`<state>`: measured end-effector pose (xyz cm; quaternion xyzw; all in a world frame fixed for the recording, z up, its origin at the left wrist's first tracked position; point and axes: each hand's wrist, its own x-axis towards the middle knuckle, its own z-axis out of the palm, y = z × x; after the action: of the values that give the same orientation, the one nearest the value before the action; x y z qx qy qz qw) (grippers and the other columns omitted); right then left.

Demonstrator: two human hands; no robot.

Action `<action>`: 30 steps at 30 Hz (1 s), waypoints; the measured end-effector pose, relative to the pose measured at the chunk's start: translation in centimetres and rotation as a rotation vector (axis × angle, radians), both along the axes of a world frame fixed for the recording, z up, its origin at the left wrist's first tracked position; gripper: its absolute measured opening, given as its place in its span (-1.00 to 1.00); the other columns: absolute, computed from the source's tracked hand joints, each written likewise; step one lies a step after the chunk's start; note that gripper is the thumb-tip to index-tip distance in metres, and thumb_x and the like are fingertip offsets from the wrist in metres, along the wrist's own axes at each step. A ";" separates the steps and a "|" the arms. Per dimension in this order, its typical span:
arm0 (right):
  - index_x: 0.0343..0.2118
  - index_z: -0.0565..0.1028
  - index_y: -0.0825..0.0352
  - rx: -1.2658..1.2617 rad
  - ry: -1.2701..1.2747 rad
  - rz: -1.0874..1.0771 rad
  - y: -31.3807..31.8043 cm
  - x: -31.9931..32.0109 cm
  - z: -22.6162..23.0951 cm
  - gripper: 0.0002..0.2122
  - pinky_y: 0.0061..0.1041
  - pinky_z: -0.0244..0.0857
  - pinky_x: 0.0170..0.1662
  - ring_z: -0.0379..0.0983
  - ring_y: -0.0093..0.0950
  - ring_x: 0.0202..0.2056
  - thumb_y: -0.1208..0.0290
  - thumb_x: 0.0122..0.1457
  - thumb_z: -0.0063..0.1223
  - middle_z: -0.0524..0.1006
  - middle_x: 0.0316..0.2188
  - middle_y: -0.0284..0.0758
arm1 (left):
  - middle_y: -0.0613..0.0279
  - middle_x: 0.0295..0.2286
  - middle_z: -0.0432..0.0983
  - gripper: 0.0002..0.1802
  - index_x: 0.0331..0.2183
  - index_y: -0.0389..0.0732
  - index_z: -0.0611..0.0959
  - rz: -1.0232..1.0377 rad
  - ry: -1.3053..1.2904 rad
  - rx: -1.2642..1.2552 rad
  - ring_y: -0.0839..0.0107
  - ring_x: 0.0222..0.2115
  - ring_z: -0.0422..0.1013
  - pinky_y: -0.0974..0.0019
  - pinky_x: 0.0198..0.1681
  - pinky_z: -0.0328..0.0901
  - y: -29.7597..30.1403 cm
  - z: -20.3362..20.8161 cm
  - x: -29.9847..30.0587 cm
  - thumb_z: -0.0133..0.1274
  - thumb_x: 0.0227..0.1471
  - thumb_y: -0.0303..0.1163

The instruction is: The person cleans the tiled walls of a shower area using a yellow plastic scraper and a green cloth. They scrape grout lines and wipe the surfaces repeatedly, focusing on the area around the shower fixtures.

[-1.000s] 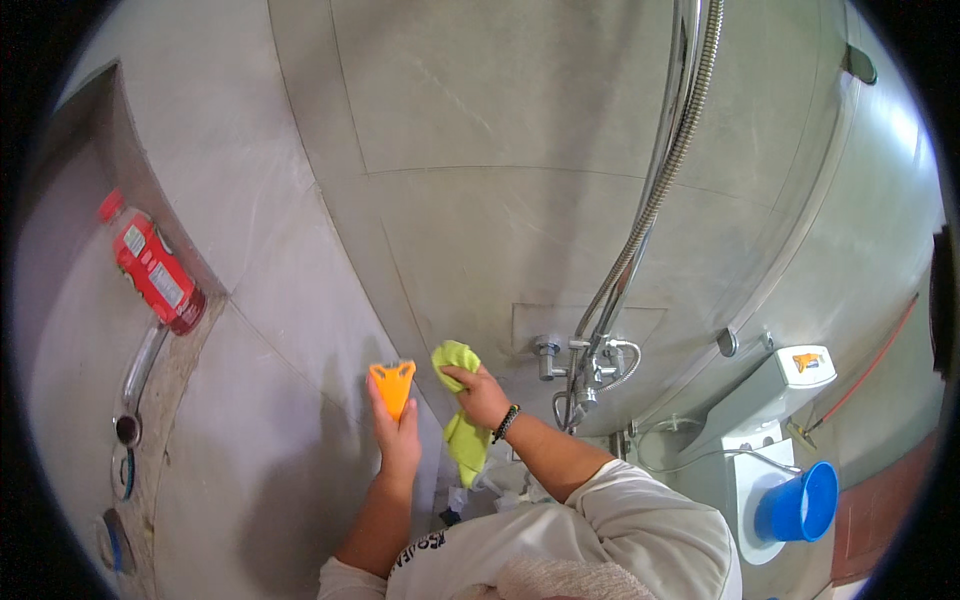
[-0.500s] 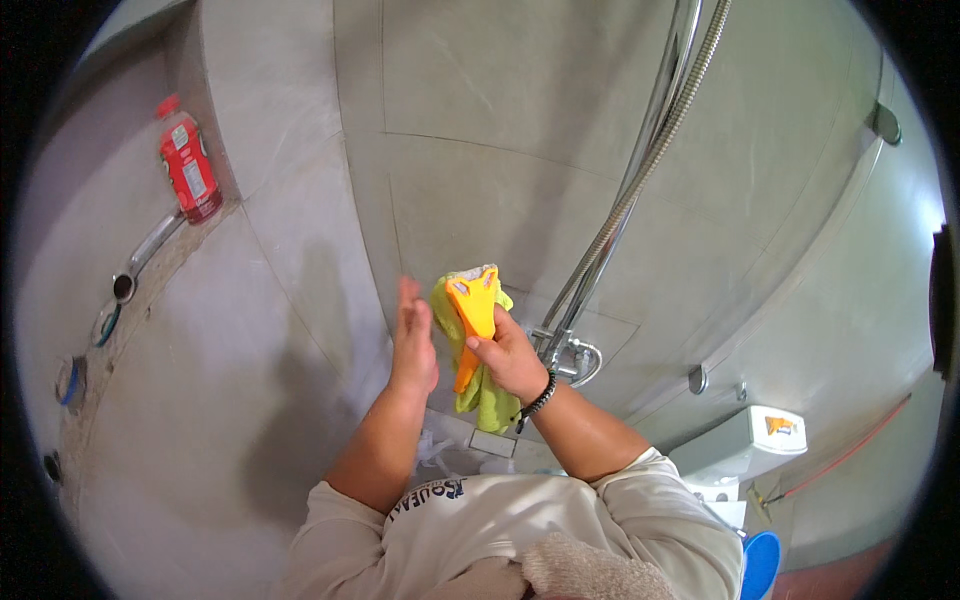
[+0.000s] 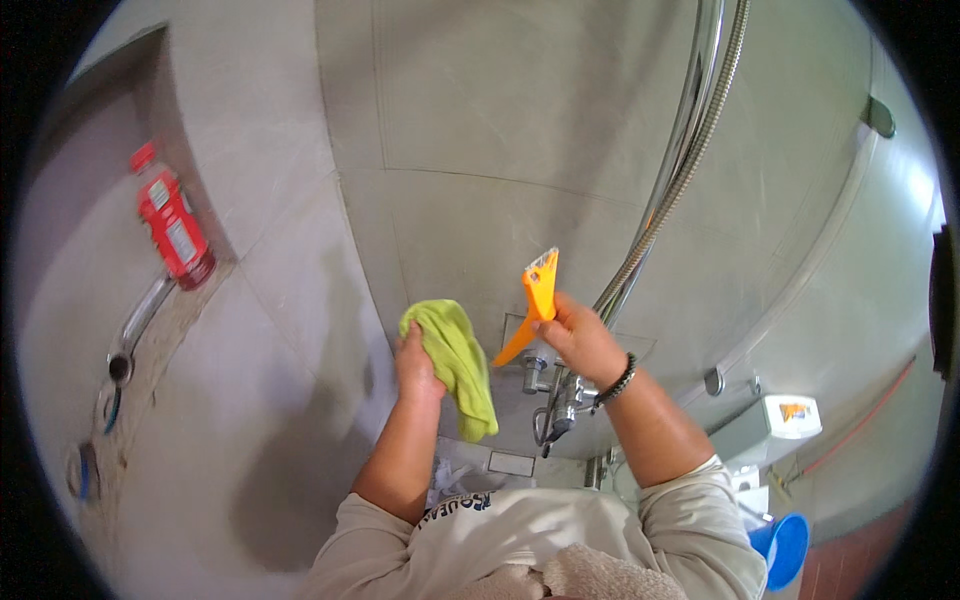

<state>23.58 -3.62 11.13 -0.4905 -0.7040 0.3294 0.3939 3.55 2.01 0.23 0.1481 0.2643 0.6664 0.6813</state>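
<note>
A lime-green cloth [image 3: 455,360] hangs from my left hand [image 3: 415,368], whose fingers are closed on its upper left part. To the right of it, my right hand [image 3: 580,335] grips an orange scraper [image 3: 540,290] by its handle, with the head pointing up and whitish residue along its edge. The two hands are apart, in front of the grey tiled wall [image 3: 480,220]. Just below my right wrist is the chrome shower mixer [image 3: 562,400], partly covered by that hand and forearm.
A chrome riser pipe [image 3: 672,160] with a flexible metal hose [image 3: 700,140] runs up the wall. On the left ledge stand a red bottle [image 3: 175,220] and a hand shower [image 3: 140,320]. A white toilet tank [image 3: 770,430] and a blue bucket [image 3: 785,550] are at lower right.
The cloth, earlier behind the scraper in my right hand, is now in my left hand. My right hand has moved right with the scraper, and my left hand has closed.
</note>
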 end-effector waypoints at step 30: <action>-0.18 0.36 0.28 0.447 -0.060 -0.794 8.2 -4.2 -1.5 -0.76 -0.40 0.25 -0.23 0.36 -0.16 -0.28 0.51 0.03 -0.14 0.41 -0.32 -0.07 | -0.01 -0.18 0.09 -0.24 -0.04 -0.29 0.18 1.270 1.685 0.866 0.08 -0.17 0.11 0.07 -0.13 0.07 16.1 2.3 -4.1 0.09 -0.21 -0.10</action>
<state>19.38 4.56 9.61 -0.6348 -0.5264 -0.0215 0.5652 -0.57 18.09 2.52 0.6106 0.4127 0.6144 -0.2816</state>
